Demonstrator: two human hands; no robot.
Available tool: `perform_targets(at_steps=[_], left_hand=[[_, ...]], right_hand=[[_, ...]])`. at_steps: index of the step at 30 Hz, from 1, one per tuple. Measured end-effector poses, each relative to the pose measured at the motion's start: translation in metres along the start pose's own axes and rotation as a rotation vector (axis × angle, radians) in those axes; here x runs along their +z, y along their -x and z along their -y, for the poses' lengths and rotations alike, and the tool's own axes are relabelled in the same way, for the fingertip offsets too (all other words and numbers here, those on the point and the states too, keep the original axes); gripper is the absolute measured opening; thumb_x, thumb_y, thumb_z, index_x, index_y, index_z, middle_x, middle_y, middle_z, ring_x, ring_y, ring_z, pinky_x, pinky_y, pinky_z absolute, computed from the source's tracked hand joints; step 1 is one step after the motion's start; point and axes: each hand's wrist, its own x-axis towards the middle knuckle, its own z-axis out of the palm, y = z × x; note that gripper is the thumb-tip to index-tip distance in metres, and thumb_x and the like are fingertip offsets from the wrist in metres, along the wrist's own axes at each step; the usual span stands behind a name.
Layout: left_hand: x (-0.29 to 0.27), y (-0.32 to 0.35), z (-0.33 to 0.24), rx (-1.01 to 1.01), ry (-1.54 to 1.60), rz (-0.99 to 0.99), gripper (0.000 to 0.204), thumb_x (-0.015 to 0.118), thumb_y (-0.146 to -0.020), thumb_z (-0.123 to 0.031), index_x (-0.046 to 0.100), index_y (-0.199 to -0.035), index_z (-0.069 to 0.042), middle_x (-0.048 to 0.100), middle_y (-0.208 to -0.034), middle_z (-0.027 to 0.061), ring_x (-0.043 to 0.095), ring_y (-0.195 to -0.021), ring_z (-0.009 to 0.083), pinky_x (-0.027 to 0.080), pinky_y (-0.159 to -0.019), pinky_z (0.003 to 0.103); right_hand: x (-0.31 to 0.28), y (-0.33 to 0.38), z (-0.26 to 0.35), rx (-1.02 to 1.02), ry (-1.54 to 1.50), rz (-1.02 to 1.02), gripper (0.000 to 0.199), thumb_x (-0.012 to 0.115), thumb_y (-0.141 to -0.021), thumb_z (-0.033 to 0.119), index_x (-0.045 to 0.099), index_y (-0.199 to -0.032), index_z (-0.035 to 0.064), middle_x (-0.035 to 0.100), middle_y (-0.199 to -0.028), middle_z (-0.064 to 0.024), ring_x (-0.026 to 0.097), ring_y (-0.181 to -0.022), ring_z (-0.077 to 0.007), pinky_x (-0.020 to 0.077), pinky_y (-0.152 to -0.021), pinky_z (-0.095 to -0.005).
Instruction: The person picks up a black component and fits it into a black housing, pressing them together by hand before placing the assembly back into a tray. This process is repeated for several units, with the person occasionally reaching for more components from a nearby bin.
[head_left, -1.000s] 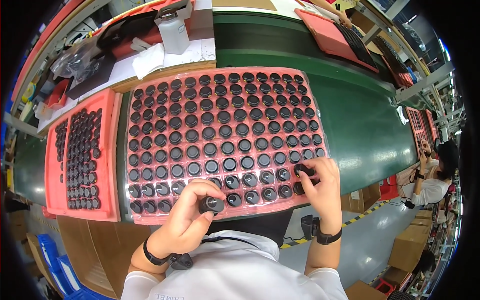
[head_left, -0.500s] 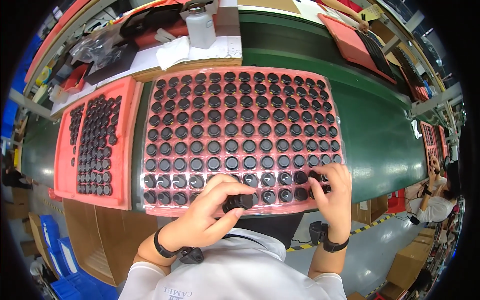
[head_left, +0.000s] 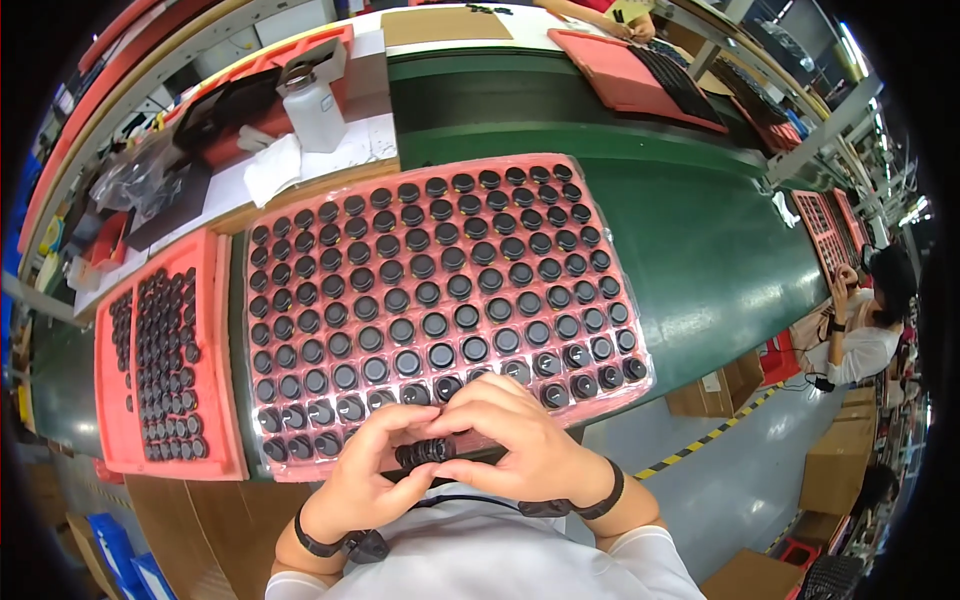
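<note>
A black ribbed cylindrical part (head_left: 424,453) is between my two hands, just off the front edge of the large pink tray (head_left: 632,300). My left hand (head_left: 362,475) grips its left side between thumb and fingers. From the right, my right hand (head_left: 525,445) closes thumb and fingertips on its other end. Rows of black round parts (head_left: 433,324) stand in the tray's clear plastic pockets, their round tops facing up. My hands cover some of the front-row pockets.
A smaller pink foam tray (head_left: 222,370) with many small black caps lies on the left. Behind are a white bottle (head_left: 313,112) and a white cloth (head_left: 272,170) on a bench. A green work surface (head_left: 710,250) extends rightward. Co-workers sit at the far side and right (head_left: 850,335).
My right hand has left the parts at the tray's front right and come to my left hand, onto the black part held there. The view has turned.
</note>
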Motion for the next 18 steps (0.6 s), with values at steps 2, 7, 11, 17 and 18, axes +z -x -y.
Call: perform_targets(at_steps=[2, 7, 11, 17, 18], left_hand=[[0.0, -0.001, 0.001, -0.003, 0.016, 0.01, 0.052, 0.065, -0.081, 0.007, 0.043, -0.128, 0.002, 0.05, -0.12, 0.0121, 0.056, -0.112, 0.0204, 0.051, -0.092, 0.033], [0.0, 0.0, 0.001, 0.016, 0.043, -0.006, 0.053, 0.07, -0.078, 0.006, 0.045, -0.125, 0.002, 0.05, -0.12, 0.0122, 0.056, -0.112, 0.0203, 0.051, -0.093, 0.035], [-0.001, -0.002, 0.002, 0.05, 0.089, -0.006, 0.055, 0.072, -0.076, 0.006, 0.046, -0.123, 0.002, 0.05, -0.119, 0.0134, 0.056, -0.112, 0.0213, 0.05, -0.094, 0.036], [-0.001, -0.01, 0.0, 0.095, 0.105, -0.125, 0.051, 0.075, -0.072, 0.006, 0.052, -0.117, 0.002, 0.05, -0.116, 0.0153, 0.057, -0.106, 0.0217, 0.05, -0.094, 0.034], [-0.002, -0.01, 0.0, 0.098, 0.101, -0.129, 0.051, 0.075, -0.072, 0.006, 0.052, -0.117, 0.002, 0.05, -0.116, 0.0153, 0.057, -0.106, 0.0217, 0.05, -0.094, 0.034]], right_hand=[[-0.001, 0.002, 0.0, 0.01, 0.005, -0.011, 0.036, 0.079, -0.072, 0.014, 0.065, -0.104, 0.0058, 0.061, -0.094, -0.0075, 0.057, -0.085, -0.0243, 0.0418, -0.078, -0.0351], [-0.002, 0.005, -0.001, 0.012, -0.016, -0.008, 0.032, 0.077, -0.072, 0.011, 0.065, -0.101, 0.0053, 0.061, -0.094, -0.0075, 0.057, -0.085, -0.0233, 0.042, -0.078, -0.035], [0.002, 0.005, -0.002, -0.005, -0.034, -0.054, 0.03, 0.076, -0.072, 0.009, 0.065, -0.1, 0.0049, 0.061, -0.093, -0.0078, 0.057, -0.084, -0.0224, 0.0428, -0.077, -0.0345], [0.008, 0.005, -0.003, -0.078, -0.034, -0.149, 0.031, 0.077, -0.072, 0.007, 0.065, -0.1, 0.0042, 0.061, -0.093, -0.0085, 0.058, -0.083, -0.0228, 0.0441, -0.073, -0.0339], [0.009, 0.005, -0.004, -0.083, -0.04, -0.154, 0.031, 0.076, -0.072, 0.007, 0.065, -0.1, 0.0037, 0.061, -0.093, -0.009, 0.058, -0.084, -0.0225, 0.0445, -0.073, -0.0332]])
